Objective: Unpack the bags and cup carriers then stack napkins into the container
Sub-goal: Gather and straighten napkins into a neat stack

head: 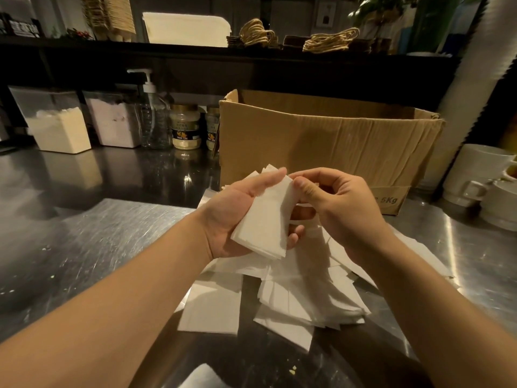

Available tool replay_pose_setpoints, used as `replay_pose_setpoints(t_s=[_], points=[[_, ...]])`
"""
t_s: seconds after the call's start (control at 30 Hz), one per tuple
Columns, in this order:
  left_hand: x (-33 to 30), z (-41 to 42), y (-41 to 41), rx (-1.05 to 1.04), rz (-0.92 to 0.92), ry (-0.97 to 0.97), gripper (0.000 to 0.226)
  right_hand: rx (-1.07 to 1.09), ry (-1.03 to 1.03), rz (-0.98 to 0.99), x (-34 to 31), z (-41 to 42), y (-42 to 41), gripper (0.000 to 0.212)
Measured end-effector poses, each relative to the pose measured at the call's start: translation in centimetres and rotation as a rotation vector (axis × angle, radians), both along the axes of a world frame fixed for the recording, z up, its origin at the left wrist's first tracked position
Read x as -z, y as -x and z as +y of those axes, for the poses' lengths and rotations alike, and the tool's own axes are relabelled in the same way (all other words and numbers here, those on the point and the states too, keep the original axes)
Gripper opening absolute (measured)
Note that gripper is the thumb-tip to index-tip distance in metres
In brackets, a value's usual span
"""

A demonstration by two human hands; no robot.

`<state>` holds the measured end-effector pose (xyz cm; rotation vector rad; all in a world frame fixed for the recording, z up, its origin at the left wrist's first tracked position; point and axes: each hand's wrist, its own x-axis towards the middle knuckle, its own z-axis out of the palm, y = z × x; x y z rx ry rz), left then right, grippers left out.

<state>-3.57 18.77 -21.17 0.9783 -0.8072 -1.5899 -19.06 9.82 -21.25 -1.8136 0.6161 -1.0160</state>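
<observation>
My left hand (237, 217) holds a small stack of white napkins (265, 222) in its palm, fingers curled under the stack. My right hand (338, 205) pinches the stack's upper right edge with thumb and fingers. Under both hands a loose pile of napkins (285, 292) lies spread on the steel counter (92, 242). Behind them stands an open cardboard box (321, 141). A white lidded container (187, 29) sits on the dark shelf at the back, with paper bags with twine handles (330, 40) to its right.
Two clear bins of powder (58, 127), a pump bottle (154, 119) and two jars (186, 130) line the back left of the counter. White cups (475, 177) stand stacked at the right edge. A tall sleeve of cups (475, 65) leans at the right.
</observation>
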Motion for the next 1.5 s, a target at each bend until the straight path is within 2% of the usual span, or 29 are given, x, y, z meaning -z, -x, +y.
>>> replay_pose_setpoints(t_s=[0.1,0.17,0.23,0.27,0.33,0.47,0.53,0.6,0.7,0.77,0.83,0.9,0.97,1.07,1.2,1.5], points=[[0.1,-0.2,0.1,0.017,0.054,0.01,0.037,0.067,0.258,0.115,0.3,-0.2,0.1,0.026],[0.2,-0.3,0.2,0.017,0.13,0.03,0.042,-0.074,0.388,0.206,0.2,0.1,0.6,0.062],[0.3,-0.5,0.2,-0.016,0.164,0.061,0.046,-0.178,0.501,0.383,0.1,0.6,0.7,0.101],[0.3,-0.5,0.3,-0.037,0.157,0.069,0.045,-0.191,0.558,0.475,0.1,0.9,0.6,0.113],[0.1,-0.4,0.5,-0.067,0.118,0.082,0.043,-0.149,0.639,0.579,0.1,1.3,0.3,0.122],[-0.3,0.0,0.7,-0.087,0.059,0.067,0.04,-0.117,0.64,0.529,0.1,1.2,0.3,0.122],[-0.4,0.1,0.3,-0.108,0.076,0.045,0.032,-0.128,0.641,0.464,0.3,1.1,0.4,0.116],[-0.5,0.1,-0.1,-0.12,0.129,0.054,0.031,-0.094,0.674,0.364,0.7,1.2,0.2,0.099],[-0.8,0.0,-1.1,-0.149,0.168,0.078,0.033,-0.032,0.764,0.245,1.1,1.3,-0.1,0.059],[-0.9,-0.1,-1.7,-0.164,0.229,0.083,0.04,-0.06,0.816,0.28,1.1,1.7,-0.2,0.035],[-0.9,-0.1,-2.1,-0.191,0.316,0.078,0.057,-0.143,0.857,0.357,1.1,2.4,-0.2,0.025],[-0.9,-0.2,-2.3,-0.245,0.315,0.081,0.066,-0.25,0.883,0.451,1.1,3.2,-0.2,0.024],[-1.0,-0.1,-2.2,-0.293,0.283,0.086,0.062,-0.299,0.937,0.544,1.2,3.9,-0.5,0.026],[-1.1,0.0,-2.1,-0.321,0.235,0.091,0.062,-0.271,1.053,0.63,1.8,4.7,-1.1,0.039],[-1.2,0.0,-2.4,-0.325,0.219,0.103,0.067,-0.235,1.107,0.738,2.2,5.5,-1.9,0.046],[-1.6,0.3,-2.4,-0.38,0.221,0.121,0.053,-0.025,1.161,0.718,4.1,6.8,-3.6,0.041]])
